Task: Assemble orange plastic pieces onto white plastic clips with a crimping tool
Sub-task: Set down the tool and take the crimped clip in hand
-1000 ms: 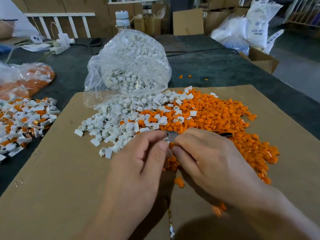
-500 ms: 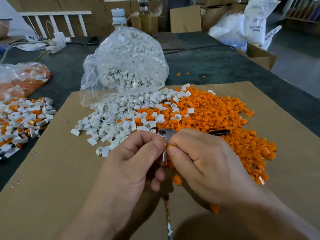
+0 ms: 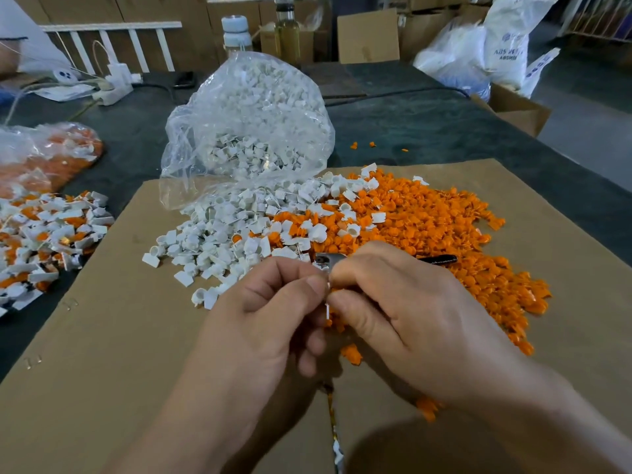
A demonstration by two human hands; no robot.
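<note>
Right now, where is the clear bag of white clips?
In the head view the clear bag sits left of centre at the cardboard sheet's far edge, its mouth toward the loose white clips; the orange pieces lie right of them.

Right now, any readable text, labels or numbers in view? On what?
"ABS": on the white sack at the far right; the rest of that line and the line under it are too blurred to read.
Blue print on the white sheet beside it: too blurred to read.
No other text shows.
</note>
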